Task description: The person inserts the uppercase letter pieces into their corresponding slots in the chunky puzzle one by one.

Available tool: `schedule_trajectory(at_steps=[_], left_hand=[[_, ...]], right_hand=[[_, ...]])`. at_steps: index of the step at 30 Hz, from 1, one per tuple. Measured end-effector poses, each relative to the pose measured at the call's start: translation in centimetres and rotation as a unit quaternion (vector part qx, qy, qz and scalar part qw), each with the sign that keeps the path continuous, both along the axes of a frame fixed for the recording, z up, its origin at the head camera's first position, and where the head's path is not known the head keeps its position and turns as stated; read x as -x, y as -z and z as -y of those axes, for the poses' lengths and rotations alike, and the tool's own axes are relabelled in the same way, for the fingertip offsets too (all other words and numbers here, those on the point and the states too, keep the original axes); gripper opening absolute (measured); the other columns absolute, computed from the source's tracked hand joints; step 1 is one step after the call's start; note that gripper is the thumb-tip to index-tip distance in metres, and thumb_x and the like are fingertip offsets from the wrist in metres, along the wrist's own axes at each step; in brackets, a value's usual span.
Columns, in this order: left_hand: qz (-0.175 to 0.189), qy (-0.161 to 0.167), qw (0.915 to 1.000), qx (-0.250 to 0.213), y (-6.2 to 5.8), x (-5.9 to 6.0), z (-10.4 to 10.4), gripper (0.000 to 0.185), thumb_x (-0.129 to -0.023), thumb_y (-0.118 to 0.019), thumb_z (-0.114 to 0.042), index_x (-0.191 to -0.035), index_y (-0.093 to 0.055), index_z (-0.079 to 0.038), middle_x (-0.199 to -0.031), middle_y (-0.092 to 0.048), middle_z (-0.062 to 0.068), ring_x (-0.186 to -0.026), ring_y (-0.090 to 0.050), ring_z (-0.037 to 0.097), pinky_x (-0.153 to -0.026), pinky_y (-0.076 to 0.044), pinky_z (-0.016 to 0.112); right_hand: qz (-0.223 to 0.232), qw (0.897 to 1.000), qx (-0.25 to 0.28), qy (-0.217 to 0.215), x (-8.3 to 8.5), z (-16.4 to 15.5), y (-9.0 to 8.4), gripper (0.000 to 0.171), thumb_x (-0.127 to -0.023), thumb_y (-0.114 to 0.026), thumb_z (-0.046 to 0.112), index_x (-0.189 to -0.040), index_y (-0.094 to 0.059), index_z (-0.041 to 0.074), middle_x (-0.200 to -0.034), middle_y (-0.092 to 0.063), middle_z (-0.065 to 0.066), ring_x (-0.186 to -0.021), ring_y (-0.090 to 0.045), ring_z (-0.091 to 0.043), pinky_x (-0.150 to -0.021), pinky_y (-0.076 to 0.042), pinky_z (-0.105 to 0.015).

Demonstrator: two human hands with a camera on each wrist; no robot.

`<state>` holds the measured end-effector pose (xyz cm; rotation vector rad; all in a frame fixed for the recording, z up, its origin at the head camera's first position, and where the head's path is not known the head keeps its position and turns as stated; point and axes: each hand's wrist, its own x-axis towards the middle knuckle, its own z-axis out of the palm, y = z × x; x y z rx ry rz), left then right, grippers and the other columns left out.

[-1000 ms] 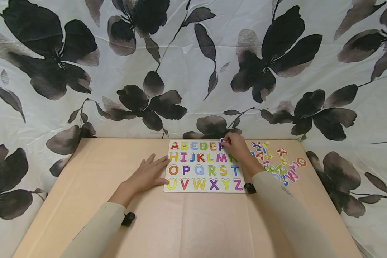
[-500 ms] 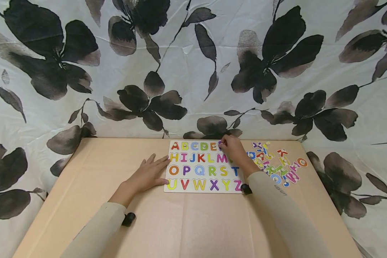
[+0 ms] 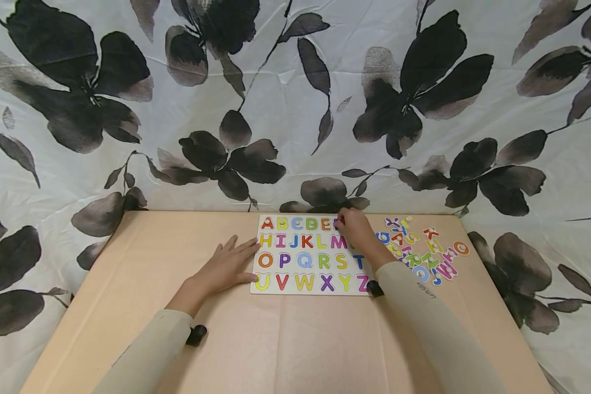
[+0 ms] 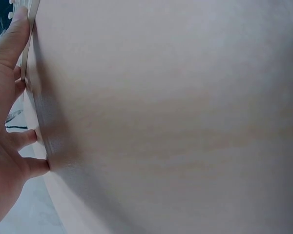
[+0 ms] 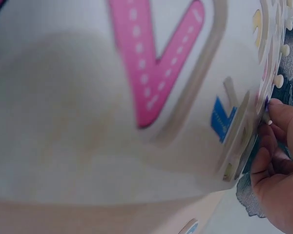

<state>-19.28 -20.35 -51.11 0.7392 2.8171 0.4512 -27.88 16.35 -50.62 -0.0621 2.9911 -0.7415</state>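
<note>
A white alphabet board [image 3: 295,272] printed with colourful letters lies at the far side of the table. My left hand [image 3: 222,266] rests flat with fingers spread, fingertips and thumb at the board's left edge; the left wrist view shows the thumb [image 4: 14,41] along that edge. At the end of the top row, my right hand [image 3: 355,227] pinches a purple letter F piece [image 3: 336,221], mostly hidden behind the fingers. Its pale knob [image 5: 269,122] pokes out between thumb and fingers in the right wrist view. Knobbed letter pieces A [image 3: 267,222] to E sit left of it.
Loose letter pieces lie in a pile right of the board, among them an orange O [image 3: 460,248], a red K [image 3: 430,233] and a blue ring-shaped letter [image 3: 421,273]. A floral cloth [image 3: 285,98] hangs behind the tan tabletop [image 3: 276,345].
My right hand has shifted slightly left and down with the letter F piece, settling over its spot in the top row. The left hand has stayed still.
</note>
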Motion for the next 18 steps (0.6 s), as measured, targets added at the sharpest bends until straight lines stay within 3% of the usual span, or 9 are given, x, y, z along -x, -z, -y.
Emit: schedule_trajectory(at_steps=[8,18], left_hand=[[-0.010,0.004,0.9999,0.001,0.1,-0.1,0.1,0.091,-0.088,-0.072,-0.062,-0.160,-0.040,-0.017,-0.168,-0.035,0.002,-0.154,-0.020,0.054,-0.115,-0.021,0.079],[-0.019,0.006,0.9998,0.006,0.3,0.0,0.2,0.090,-0.089,-0.071,-0.062,-0.160,-0.040,-0.017,-0.168,-0.036,0.002,-0.154,-0.022,0.054,-0.114,-0.023,0.079]], right_hand=[[0.013,1.000,-0.002,-0.006,-0.3,0.0,-0.6,0.019,-0.100,-0.070,0.024,-0.106,-0.063,0.007,-0.096,-0.059,-0.010,-0.088,-0.059,-0.025,-0.075,-0.053,-0.033],[0.013,1.000,0.020,-0.007,-0.1,-2.5,-2.1,0.021,-0.104,-0.064,0.025,-0.113,-0.066,0.006,-0.100,-0.063,-0.011,-0.091,-0.058,-0.026,-0.077,-0.053,-0.035]])
